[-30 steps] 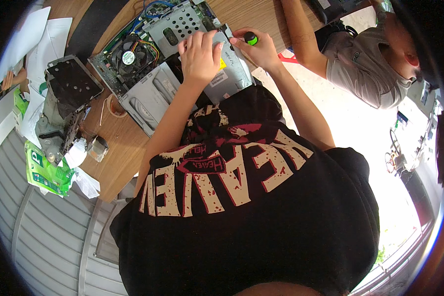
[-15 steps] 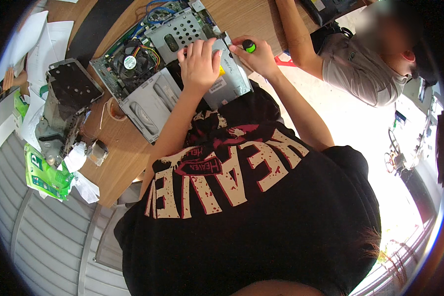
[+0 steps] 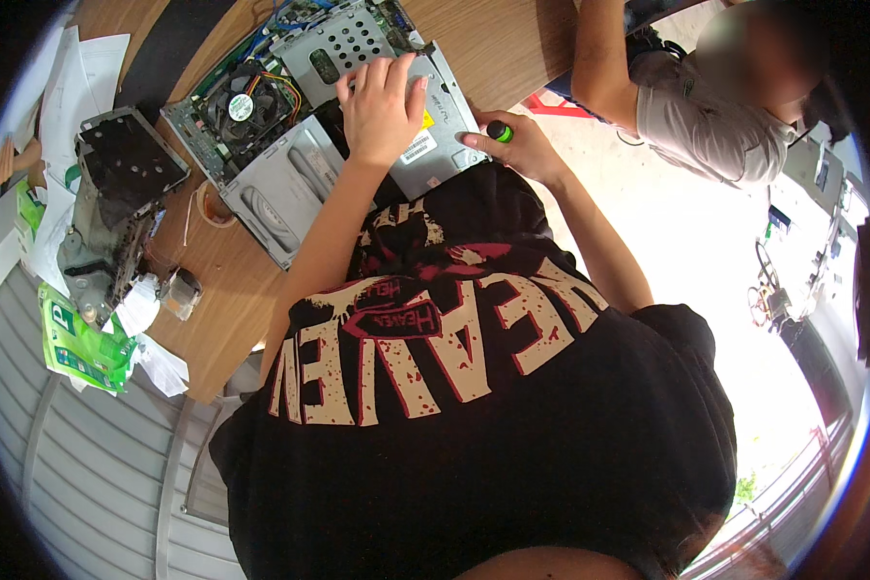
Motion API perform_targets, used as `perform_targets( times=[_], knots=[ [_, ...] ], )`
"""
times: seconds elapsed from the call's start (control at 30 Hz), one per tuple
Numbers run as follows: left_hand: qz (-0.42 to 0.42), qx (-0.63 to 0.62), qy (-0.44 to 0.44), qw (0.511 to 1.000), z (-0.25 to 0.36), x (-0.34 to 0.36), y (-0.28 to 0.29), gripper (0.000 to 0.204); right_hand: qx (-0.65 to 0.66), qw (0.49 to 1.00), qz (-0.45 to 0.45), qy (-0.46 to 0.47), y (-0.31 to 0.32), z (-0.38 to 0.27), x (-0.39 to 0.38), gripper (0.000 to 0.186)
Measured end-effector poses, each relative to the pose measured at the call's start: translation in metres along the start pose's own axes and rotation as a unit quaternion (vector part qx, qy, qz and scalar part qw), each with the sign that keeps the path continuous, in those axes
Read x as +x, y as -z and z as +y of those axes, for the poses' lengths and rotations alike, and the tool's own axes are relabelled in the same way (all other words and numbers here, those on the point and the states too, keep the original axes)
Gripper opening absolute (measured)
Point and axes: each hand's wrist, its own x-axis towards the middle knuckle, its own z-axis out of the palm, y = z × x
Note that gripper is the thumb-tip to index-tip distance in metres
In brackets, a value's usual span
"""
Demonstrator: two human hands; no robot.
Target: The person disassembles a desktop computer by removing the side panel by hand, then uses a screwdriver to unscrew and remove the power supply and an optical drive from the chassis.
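Note:
An open desktop computer [image 3: 311, 164] lies on the table in front of me, with a silver metal drive [image 3: 445, 121] at its right side. My left hand [image 3: 385, 111] lies palm down on the drive, its fingers stretched out over the top. Beside the drive's right edge, my right hand [image 3: 520, 150] is closed around a screwdriver [image 3: 500, 131] with a black and green handle. Its shaft is hidden. The thumb of that hand points toward the drive's edge. A cooling fan [image 3: 242, 106] with coloured wires sits in the left part of the computer.
Left of the computer lie a dark metal part [image 3: 130, 164], a roll of tape [image 3: 213, 206], white papers [image 3: 97, 77] and a green package [image 3: 82, 338]. Another person in a grey sleeve [image 3: 691, 121] sits at the far right, with an arm by the table edge.
My right hand has moved nearer to me along the drive's right edge, with the screwdriver still in it. The left hand stays on the drive. The whole view has shifted slightly.

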Motion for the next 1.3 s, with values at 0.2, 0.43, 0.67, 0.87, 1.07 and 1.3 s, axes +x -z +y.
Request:
perform_targets(
  times=[0.2, 0.43, 0.67, 0.87, 1.07, 1.3],
  knots=[
    [-0.016, 0.016, 0.001, 1.000, 0.001, -0.003, 0.005, 0.031, -0.002, 0.999, 0.034, 0.017, -0.006, 0.004, -0.004, 0.050],
    [-0.017, 0.008, 0.000, 1.000, 0.001, -0.003, 0.006, 0.032, -0.005, 0.997, 0.068, 0.040, -0.010, 0.003, -0.009, 0.049],
    [0.004, 0.000, 0.007, 1.000, -0.003, -0.004, 0.002, 0.038, 0.027, 0.997, 0.073, 0.021, -0.015, 0.009, -0.008, 0.048],
    [0.055, -0.144, 0.038, 0.987, -0.001, -0.008, 0.032, 0.037, 0.077, 0.994, 0.077, 0.033, 0.004, -0.004, 0.006, 0.040],
    [-0.013, -0.105, 0.027, 0.994, 0.004, -0.002, 0.028, 0.049, 0.229, 0.969, 0.089, -0.011, 0.010, -0.023, 0.059, 0.035],
    [-0.036, 0.078, 0.043, 0.995, 0.008, 0.003, 0.000, 0.059, 0.294, 0.956, 0.001, 0.024, 0.001, -0.026, 0.078, 0.049]
  ],
)
